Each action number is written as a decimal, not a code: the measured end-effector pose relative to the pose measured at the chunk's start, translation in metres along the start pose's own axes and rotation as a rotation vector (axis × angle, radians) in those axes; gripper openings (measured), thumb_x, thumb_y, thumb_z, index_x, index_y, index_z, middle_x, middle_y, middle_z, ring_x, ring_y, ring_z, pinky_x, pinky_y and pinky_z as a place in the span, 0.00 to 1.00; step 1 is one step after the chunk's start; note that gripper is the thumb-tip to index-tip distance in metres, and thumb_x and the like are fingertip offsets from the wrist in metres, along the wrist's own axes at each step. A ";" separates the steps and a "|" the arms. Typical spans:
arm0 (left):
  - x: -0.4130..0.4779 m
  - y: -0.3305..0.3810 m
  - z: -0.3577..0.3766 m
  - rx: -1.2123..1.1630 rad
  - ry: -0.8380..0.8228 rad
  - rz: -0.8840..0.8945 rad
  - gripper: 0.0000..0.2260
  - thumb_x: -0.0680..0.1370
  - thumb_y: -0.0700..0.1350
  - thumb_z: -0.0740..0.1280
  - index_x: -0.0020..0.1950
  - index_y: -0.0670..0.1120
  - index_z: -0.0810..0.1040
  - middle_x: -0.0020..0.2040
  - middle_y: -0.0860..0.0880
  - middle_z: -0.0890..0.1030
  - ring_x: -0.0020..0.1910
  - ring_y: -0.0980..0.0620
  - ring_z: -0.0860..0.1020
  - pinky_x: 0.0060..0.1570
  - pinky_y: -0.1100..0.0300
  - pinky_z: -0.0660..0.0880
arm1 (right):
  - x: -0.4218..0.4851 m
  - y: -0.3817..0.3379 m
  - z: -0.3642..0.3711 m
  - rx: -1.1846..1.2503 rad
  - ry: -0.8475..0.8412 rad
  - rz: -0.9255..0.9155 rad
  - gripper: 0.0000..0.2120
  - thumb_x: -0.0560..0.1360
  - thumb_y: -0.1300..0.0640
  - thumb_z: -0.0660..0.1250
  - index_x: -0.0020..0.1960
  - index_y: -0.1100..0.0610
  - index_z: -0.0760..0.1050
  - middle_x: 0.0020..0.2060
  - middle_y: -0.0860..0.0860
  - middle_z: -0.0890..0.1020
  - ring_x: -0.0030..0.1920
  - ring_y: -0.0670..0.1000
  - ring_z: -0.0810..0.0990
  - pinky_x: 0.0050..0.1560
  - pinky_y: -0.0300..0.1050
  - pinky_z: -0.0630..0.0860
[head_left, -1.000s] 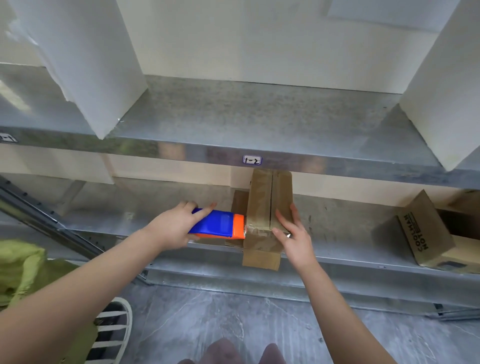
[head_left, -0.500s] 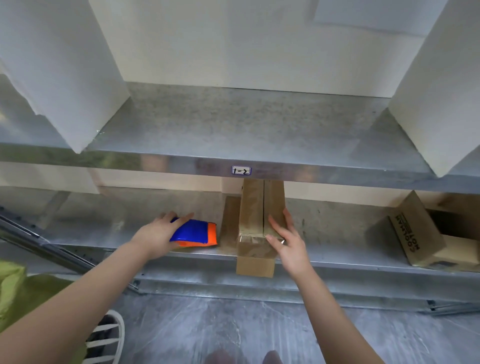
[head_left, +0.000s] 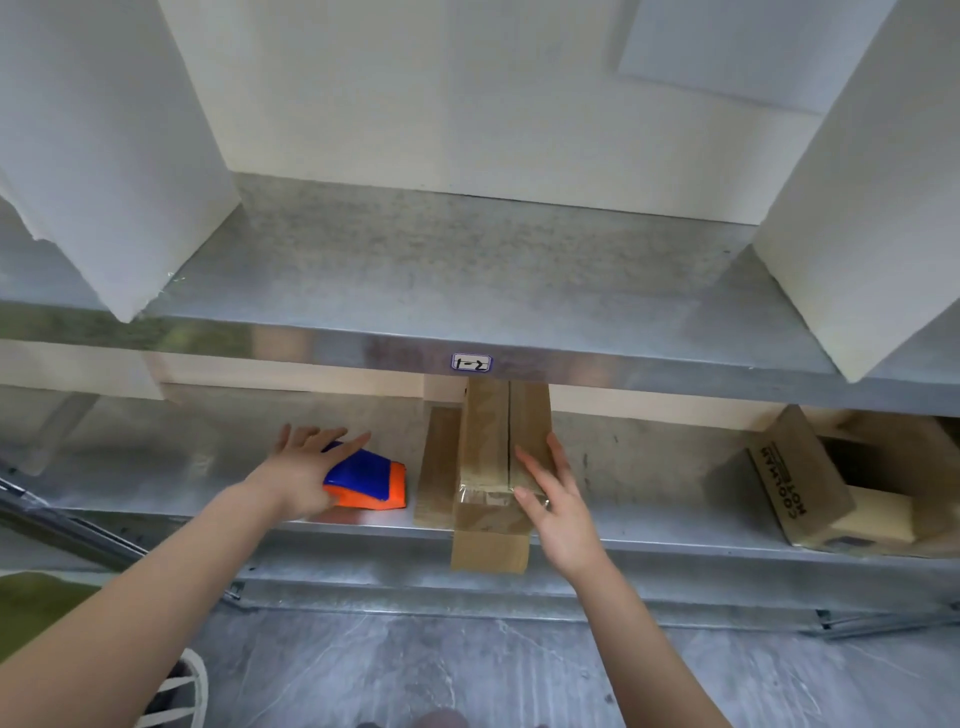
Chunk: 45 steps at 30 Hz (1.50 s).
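A blue and orange package (head_left: 371, 483) lies on the lower metal shelf (head_left: 156, 467), a short way left of a long brown cardboard box (head_left: 488, 447). My left hand (head_left: 304, 475) rests on the package's left end with its fingers stretched out over the top. The taped box lies lengthwise into the shelf, and its near end sticks out past the front edge. Against the box's right top edge, my right hand (head_left: 558, 501) presses with straight fingers. A thinner cardboard piece (head_left: 439, 467) stands against the box's left side.
The upper metal shelf (head_left: 467, 270) bears a small "1-2" label (head_left: 470, 362) and white foam dividers (head_left: 104, 156) at left and right. An open printed carton (head_left: 800, 483) sits on the lower shelf at far right. A shoe (head_left: 176, 696) and grey floor lie below.
My left hand has carried the blue and orange package leftward, away from the box, and it now lies on the shelf. My right hand has stayed on the box.
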<state>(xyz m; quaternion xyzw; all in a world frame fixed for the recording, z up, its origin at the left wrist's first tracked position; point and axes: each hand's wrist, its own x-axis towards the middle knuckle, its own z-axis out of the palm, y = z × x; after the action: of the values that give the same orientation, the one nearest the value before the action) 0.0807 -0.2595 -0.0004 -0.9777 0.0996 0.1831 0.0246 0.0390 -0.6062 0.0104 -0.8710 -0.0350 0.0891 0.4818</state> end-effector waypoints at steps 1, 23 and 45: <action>-0.001 0.008 -0.001 0.027 0.012 0.018 0.36 0.76 0.56 0.62 0.78 0.60 0.44 0.79 0.50 0.51 0.77 0.42 0.49 0.74 0.43 0.41 | -0.001 -0.002 -0.002 -0.027 -0.011 0.001 0.20 0.81 0.54 0.63 0.72 0.44 0.68 0.76 0.37 0.49 0.56 0.28 0.64 0.46 0.16 0.62; -0.013 0.170 -0.010 -0.705 0.528 0.153 0.18 0.73 0.52 0.74 0.60 0.50 0.78 0.61 0.58 0.72 0.61 0.61 0.70 0.59 0.66 0.66 | -0.008 0.019 -0.014 -0.121 0.204 -0.094 0.17 0.69 0.47 0.76 0.56 0.47 0.78 0.52 0.42 0.78 0.53 0.44 0.77 0.56 0.40 0.74; 0.001 0.139 -0.028 -0.706 0.297 0.258 0.22 0.71 0.35 0.73 0.61 0.53 0.80 0.62 0.58 0.69 0.62 0.61 0.69 0.64 0.69 0.66 | 0.025 0.013 -0.059 -0.103 -0.194 -0.069 0.15 0.70 0.62 0.75 0.52 0.49 0.76 0.55 0.45 0.78 0.53 0.45 0.78 0.58 0.37 0.75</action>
<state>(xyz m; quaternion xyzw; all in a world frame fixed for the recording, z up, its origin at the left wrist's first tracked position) 0.0635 -0.3986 0.0239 -0.9213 0.1548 0.0645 -0.3507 0.0739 -0.6589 0.0268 -0.8802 -0.1159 0.1547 0.4335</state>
